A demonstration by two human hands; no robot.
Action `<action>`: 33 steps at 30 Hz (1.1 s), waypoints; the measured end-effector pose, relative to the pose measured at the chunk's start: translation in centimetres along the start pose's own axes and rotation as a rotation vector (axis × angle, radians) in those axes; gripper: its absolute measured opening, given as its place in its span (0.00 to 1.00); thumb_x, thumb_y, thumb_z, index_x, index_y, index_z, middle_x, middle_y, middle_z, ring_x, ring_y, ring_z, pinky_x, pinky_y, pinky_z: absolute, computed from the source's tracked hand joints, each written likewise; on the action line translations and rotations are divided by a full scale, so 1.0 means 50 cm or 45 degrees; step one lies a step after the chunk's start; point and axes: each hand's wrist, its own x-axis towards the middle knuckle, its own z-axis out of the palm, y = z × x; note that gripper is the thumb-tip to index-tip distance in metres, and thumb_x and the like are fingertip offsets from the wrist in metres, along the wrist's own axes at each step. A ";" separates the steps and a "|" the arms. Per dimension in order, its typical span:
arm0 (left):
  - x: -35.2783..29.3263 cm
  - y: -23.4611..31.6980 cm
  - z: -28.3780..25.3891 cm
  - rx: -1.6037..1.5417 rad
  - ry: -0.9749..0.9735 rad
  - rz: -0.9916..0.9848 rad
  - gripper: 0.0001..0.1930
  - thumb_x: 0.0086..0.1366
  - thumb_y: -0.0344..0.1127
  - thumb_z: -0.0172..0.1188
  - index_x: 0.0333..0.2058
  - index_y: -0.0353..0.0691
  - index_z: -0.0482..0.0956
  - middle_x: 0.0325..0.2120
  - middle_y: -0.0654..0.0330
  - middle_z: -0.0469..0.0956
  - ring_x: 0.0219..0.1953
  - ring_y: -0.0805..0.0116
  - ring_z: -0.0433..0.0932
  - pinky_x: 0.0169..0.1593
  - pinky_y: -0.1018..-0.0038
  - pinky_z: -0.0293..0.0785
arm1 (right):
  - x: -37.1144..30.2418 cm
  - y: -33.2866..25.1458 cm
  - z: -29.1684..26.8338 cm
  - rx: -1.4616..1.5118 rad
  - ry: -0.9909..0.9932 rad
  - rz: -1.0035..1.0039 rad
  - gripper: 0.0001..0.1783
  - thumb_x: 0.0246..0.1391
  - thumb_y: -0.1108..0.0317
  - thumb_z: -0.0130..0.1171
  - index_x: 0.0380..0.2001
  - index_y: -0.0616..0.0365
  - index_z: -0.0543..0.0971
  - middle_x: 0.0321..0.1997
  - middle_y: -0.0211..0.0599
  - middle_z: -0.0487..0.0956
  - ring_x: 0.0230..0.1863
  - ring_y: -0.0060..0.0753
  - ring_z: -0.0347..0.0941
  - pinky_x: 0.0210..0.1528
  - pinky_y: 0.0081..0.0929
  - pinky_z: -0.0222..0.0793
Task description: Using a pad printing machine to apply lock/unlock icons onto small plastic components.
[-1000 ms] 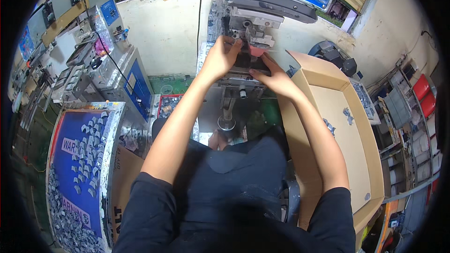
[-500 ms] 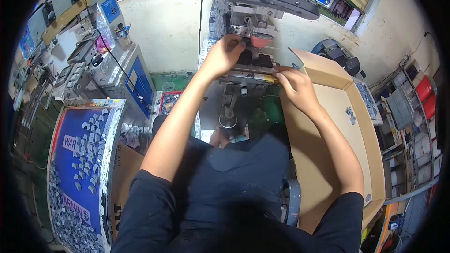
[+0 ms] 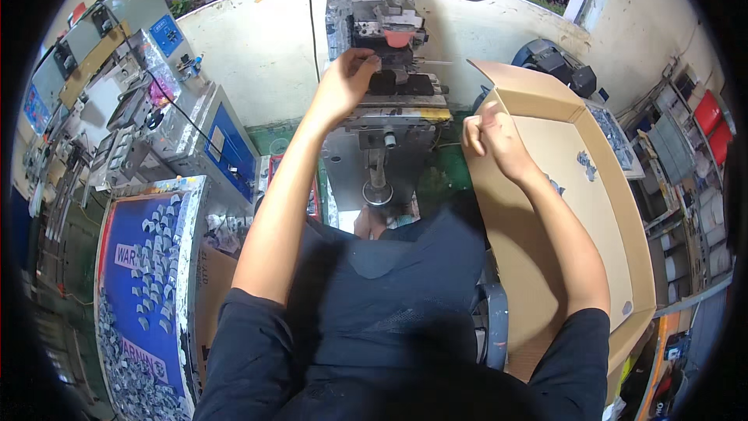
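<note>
My left hand (image 3: 347, 86) is raised at the front left of a pad printing machine (image 3: 382, 136), thumb and forefinger closed on a small grey plastic piece (image 3: 377, 65). Close beside those fingertips, another small grey piece (image 3: 401, 76) sits on the machine's dark fixture. A red pad (image 3: 399, 37) hangs above the fixture, apart from my hand. My right hand (image 3: 500, 142) is over the left wall of an open cardboard box (image 3: 538, 136). Its fingers are curled in and slightly blurred; whatever they hold, if anything, is hidden.
Inside the box lie a few grey pieces (image 3: 586, 165). To my left, a blue board (image 3: 128, 222) carries rows of small grey pieces and a heap along its edge. A grey and blue cabinet (image 3: 226, 136) stands behind it. Shelving (image 3: 686, 210) lines the right side.
My right hand has moved from the machine's right edge to over the box, its fingers curling. My left hand remains by the fixture. The whole view has shifted slightly.
</note>
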 end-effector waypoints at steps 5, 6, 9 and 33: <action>0.000 -0.005 -0.003 0.005 0.000 0.039 0.22 0.73 0.42 0.57 0.56 0.29 0.76 0.42 0.55 0.83 0.42 0.74 0.77 0.49 0.75 0.72 | -0.006 -0.042 0.016 0.349 -0.065 0.030 0.55 0.59 0.20 0.06 0.13 0.58 0.66 0.20 0.35 0.68 0.26 0.33 0.66 0.37 0.28 0.64; -0.001 -0.002 -0.002 0.019 -0.010 0.043 0.22 0.73 0.42 0.57 0.56 0.29 0.77 0.42 0.55 0.83 0.42 0.74 0.77 0.49 0.76 0.72 | -0.006 -0.044 0.016 0.342 -0.057 0.021 0.55 0.59 0.21 0.07 0.13 0.58 0.66 0.20 0.35 0.68 0.26 0.33 0.66 0.37 0.28 0.64; -0.002 0.005 0.003 0.006 -0.010 0.065 0.23 0.73 0.43 0.58 0.56 0.29 0.77 0.40 0.56 0.83 0.43 0.75 0.77 0.48 0.76 0.72 | -0.008 -0.043 0.020 0.355 -0.068 0.014 0.54 0.60 0.21 0.07 0.14 0.58 0.67 0.21 0.35 0.68 0.27 0.33 0.66 0.38 0.28 0.64; 0.002 0.053 0.005 0.425 -0.177 0.277 0.27 0.59 0.43 0.75 0.51 0.44 0.70 0.39 0.51 0.86 0.45 0.59 0.85 0.48 0.66 0.77 | 0.000 -0.007 0.015 0.427 0.046 0.100 0.39 0.74 0.38 0.31 0.26 0.58 0.76 0.26 0.33 0.75 0.30 0.26 0.72 0.41 0.26 0.70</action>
